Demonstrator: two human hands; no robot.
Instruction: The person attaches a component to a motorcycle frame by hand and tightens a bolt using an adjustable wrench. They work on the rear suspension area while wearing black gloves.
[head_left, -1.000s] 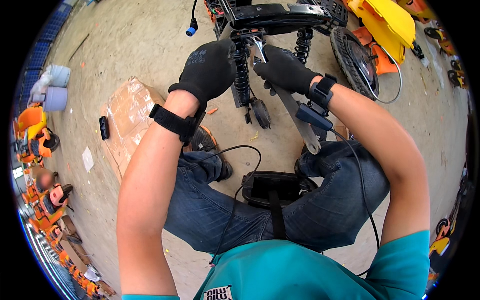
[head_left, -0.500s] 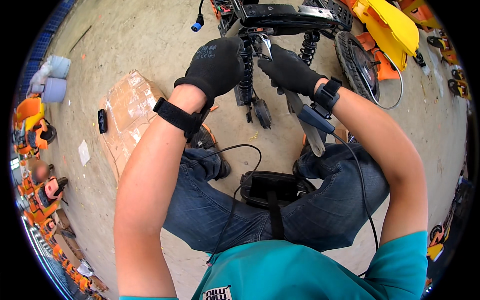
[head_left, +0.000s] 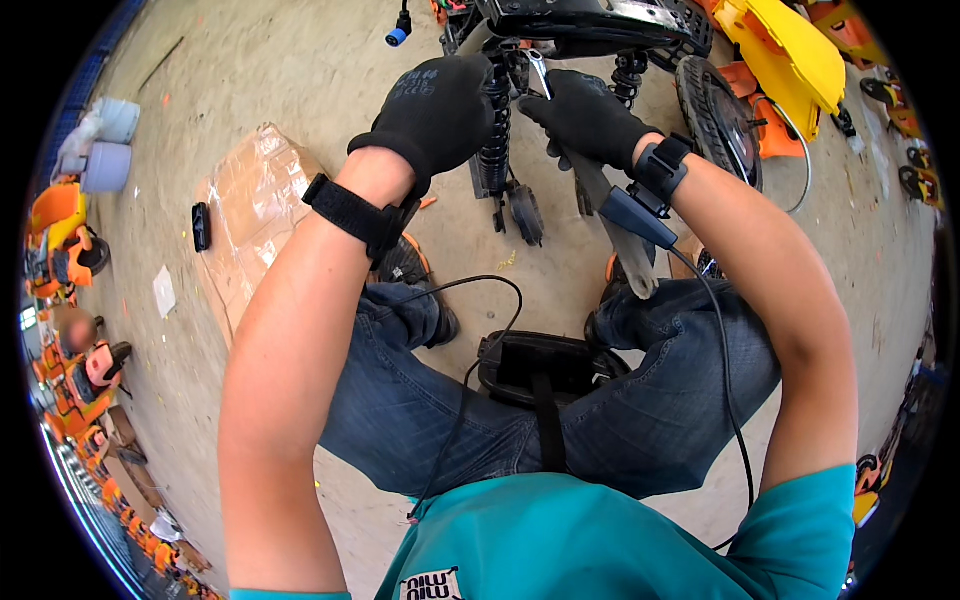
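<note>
My gloved left hand (head_left: 435, 115) is closed at the upper part of the black left coil-spring shock (head_left: 495, 135) on the black vehicle frame (head_left: 590, 28); its fingertips are hidden behind it. My gloved right hand (head_left: 585, 120) grips a long flat grey metal tool (head_left: 625, 255), which slants down toward my right knee. A silver wrench (head_left: 538, 70) shows between the hands, just under the frame's crossbar; whether fingers touch it is unclear. A second coil-spring shock (head_left: 628, 75) stands behind my right hand. A small black part (head_left: 522, 215) hangs below the left shock.
A loose wheel (head_left: 705, 115) and yellow body panels (head_left: 785, 55) lie at the right. Cardboard (head_left: 250, 200) and a black object (head_left: 200, 226) are at my left, beyond them buckets (head_left: 107, 167) and several orange vehicles. A person (head_left: 78, 332) with a blurred head is there. An open black bag (head_left: 525, 365) sits between my legs.
Both hands have moved slightly up and to the right in the picture, along with the long grey tool. The frame sits a little higher in view.
</note>
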